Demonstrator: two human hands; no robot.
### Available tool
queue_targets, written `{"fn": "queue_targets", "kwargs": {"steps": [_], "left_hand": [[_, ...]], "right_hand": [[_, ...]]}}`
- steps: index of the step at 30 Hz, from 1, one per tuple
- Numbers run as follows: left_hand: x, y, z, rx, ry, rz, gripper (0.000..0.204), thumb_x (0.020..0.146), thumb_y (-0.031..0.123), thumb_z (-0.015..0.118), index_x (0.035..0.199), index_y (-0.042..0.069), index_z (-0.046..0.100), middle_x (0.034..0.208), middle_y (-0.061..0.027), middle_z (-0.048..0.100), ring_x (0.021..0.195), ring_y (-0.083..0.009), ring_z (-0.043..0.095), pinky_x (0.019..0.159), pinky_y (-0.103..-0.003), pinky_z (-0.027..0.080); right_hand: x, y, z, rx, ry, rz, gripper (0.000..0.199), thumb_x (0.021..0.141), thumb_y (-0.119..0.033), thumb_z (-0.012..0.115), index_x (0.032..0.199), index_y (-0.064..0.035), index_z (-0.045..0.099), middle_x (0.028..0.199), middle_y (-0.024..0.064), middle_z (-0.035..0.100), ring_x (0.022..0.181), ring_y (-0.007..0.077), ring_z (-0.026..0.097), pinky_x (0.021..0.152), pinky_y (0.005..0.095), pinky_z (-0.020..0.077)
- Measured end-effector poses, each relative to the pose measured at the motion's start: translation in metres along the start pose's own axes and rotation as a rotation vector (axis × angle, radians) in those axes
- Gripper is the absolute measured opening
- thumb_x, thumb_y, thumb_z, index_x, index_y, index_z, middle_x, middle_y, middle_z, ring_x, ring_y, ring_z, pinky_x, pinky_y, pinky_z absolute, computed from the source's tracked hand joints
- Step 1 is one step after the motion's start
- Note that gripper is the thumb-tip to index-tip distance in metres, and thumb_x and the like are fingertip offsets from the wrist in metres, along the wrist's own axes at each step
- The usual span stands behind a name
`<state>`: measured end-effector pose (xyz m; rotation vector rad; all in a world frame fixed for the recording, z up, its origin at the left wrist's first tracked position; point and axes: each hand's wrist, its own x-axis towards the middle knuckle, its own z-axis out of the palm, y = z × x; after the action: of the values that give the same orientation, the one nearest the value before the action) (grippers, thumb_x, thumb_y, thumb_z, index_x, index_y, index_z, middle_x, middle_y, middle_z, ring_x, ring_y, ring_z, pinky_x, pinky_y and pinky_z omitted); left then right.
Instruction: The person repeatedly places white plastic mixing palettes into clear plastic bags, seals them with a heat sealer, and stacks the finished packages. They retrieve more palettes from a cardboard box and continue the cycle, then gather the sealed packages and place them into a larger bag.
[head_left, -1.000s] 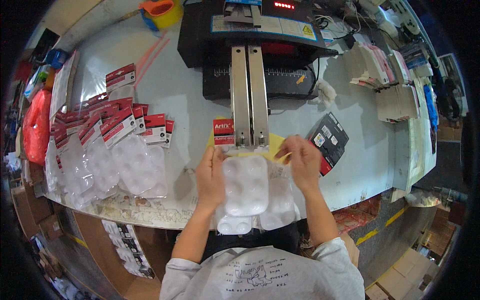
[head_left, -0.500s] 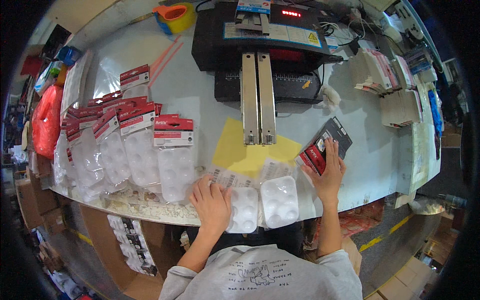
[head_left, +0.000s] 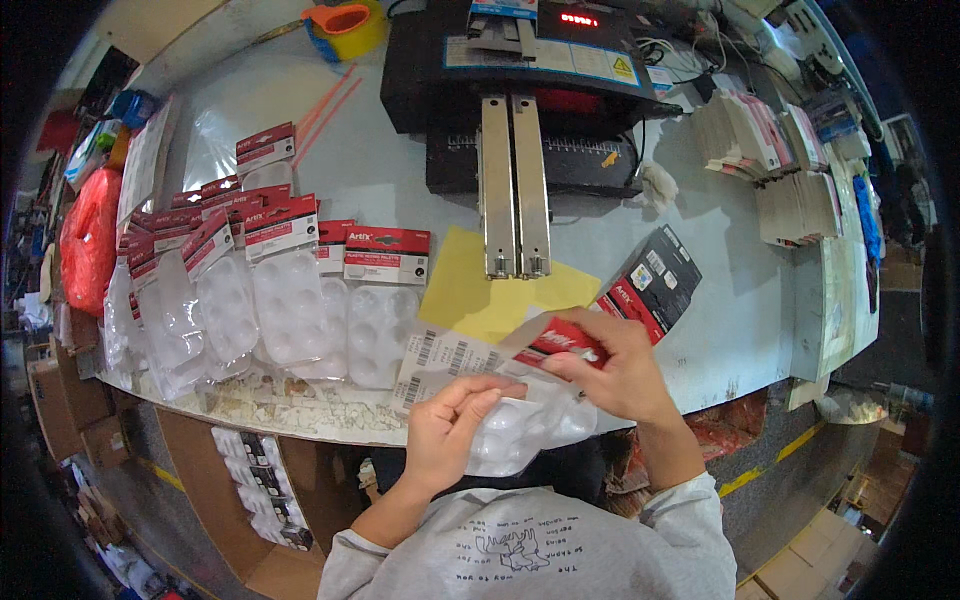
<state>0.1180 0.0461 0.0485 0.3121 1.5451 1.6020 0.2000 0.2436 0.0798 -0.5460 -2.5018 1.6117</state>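
Observation:
My left hand (head_left: pixel 447 425) grips a clear plastic palette tray (head_left: pixel 520 432) close to my chest at the table's near edge. Above it, my right hand (head_left: pixel 612 366) pinches a red and black header card (head_left: pixel 565 342) and holds it over the tray's top end. A white barcode label sheet (head_left: pixel 440 360) lies just left of the card. A small stack of black and red cards (head_left: pixel 655 280) rests on the table right behind my right hand. A yellow sheet (head_left: pixel 490 295) lies under the sealing machine's two metal bars (head_left: pixel 515 190).
Several packed palettes with red headers (head_left: pixel 290 290) fan out across the left of the table. A black sealing machine (head_left: pixel 520 80) stands at the back, tape rolls (head_left: pixel 345 25) at back left, stacks of cards (head_left: pixel 760 150) at right. White scraps (head_left: pixel 260 390) litter the near edge.
My right hand has picked a card off the stack at right and brought it over the tray. My left hand has moved onto the tray. The view has shifted slightly.

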Motion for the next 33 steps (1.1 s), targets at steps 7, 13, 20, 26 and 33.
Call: {"fn": "queue_targets", "kwargs": {"steps": [7, 13, 20, 26, 33], "left_hand": [[0.002, 0.001, 0.003, 0.333, 0.163, 0.079, 0.013, 0.089, 0.014, 0.060, 0.088, 0.002, 0.065, 0.065, -0.0038, 0.062, 0.056, -0.0040, 0.047, 0.052, -0.021, 0.039], [0.007, -0.005, 0.001, 0.266, 0.113, 0.076, 0.015, 0.087, 0.015, 0.063, 0.083, 0.001, 0.063, 0.055, -0.0025, 0.052, 0.050, -0.0048, 0.043, 0.048, -0.023, 0.036], [0.011, -0.014, 0.003, 0.221, 0.300, 0.180, 0.017, 0.089, 0.015, 0.060, 0.085, -0.001, 0.064, 0.062, 0.0022, 0.054, 0.057, -0.0034, 0.043, 0.050, -0.021, 0.035], [0.018, -0.023, -0.001, 0.148, 0.384, 0.173, 0.021, 0.091, 0.016, 0.058, 0.085, -0.004, 0.063, 0.066, 0.0022, 0.055, 0.061, -0.0045, 0.043, 0.054, -0.020, 0.035], [0.017, -0.025, -0.002, 0.143, 0.393, 0.150, 0.022, 0.092, 0.016, 0.058, 0.084, -0.004, 0.061, 0.066, 0.0019, 0.053, 0.062, -0.0051, 0.042, 0.055, -0.021, 0.035]], "right_hand": [[0.009, -0.004, 0.015, -0.168, -0.040, -0.116, 0.026, 0.079, -0.026, 0.070, 0.085, -0.0028, 0.061, 0.065, 0.0135, 0.060, 0.057, 0.0284, 0.059, 0.051, 0.0339, 0.0437], [0.011, 0.005, 0.008, -0.396, -0.113, -0.271, 0.031, 0.078, -0.033, 0.069, 0.076, -0.0069, 0.052, 0.057, 0.0088, 0.054, 0.051, 0.0276, 0.057, 0.046, 0.0367, 0.0415], [0.010, 0.020, -0.003, -0.187, 0.125, -0.030, 0.031, 0.083, -0.028, 0.066, 0.097, -0.0005, 0.065, 0.060, 0.0110, 0.057, 0.048, 0.0189, 0.056, 0.049, 0.0285, 0.0425], [-0.015, 0.034, -0.001, 0.425, -0.245, 0.501, 0.021, 0.088, -0.015, 0.061, 0.084, 0.0043, 0.067, 0.072, 0.0062, 0.065, 0.055, 0.0091, 0.059, 0.048, 0.0218, 0.0442], [-0.021, 0.040, 0.004, 0.543, -0.210, 0.497, 0.019, 0.089, -0.013, 0.057, 0.085, 0.0040, 0.066, 0.072, 0.0065, 0.065, 0.057, 0.0106, 0.061, 0.048, 0.0216, 0.0454]]}}
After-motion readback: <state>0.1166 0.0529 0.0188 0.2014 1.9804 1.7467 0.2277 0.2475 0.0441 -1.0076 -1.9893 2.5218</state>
